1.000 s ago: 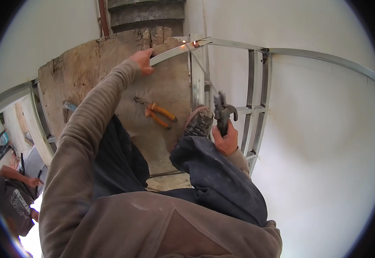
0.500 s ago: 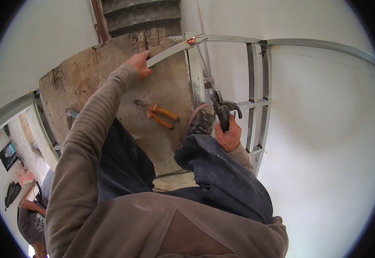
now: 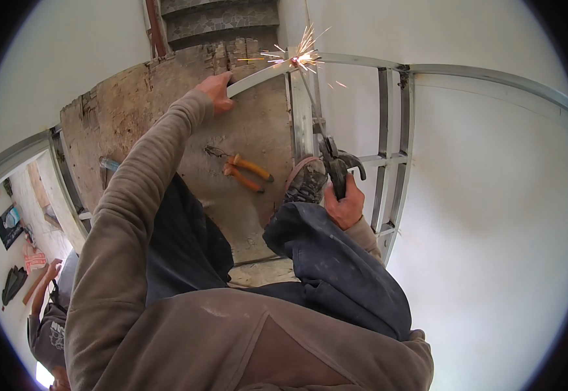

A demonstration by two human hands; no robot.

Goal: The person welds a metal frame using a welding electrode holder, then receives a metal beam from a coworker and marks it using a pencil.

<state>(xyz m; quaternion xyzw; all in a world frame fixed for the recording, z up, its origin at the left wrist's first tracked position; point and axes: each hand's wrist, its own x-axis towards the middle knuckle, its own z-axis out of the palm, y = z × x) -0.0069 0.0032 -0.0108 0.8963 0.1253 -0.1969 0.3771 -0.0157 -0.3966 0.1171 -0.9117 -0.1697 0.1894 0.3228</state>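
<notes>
The left hand (image 3: 216, 92) is pinching the stiff, likely light bar (image 3: 258, 79) at its near-left end, safely away from sparks (image 3: 305, 57); the right hand (image 3: 346, 205) is gripping the holder (image 3: 337, 171).

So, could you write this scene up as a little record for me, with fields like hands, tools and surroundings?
left hand: grips the near end of the bar, hand above the board
right hand: hand holds a black holder with a thin rod
sparks: bright burst at the bar's far end, where the rod points
pliers: orange-handled, lying on the board
footwear: one worn shoe, close to the holder
right side: metal frame against a pale wall
top: steps
lower left: another person, partly visible
</notes>
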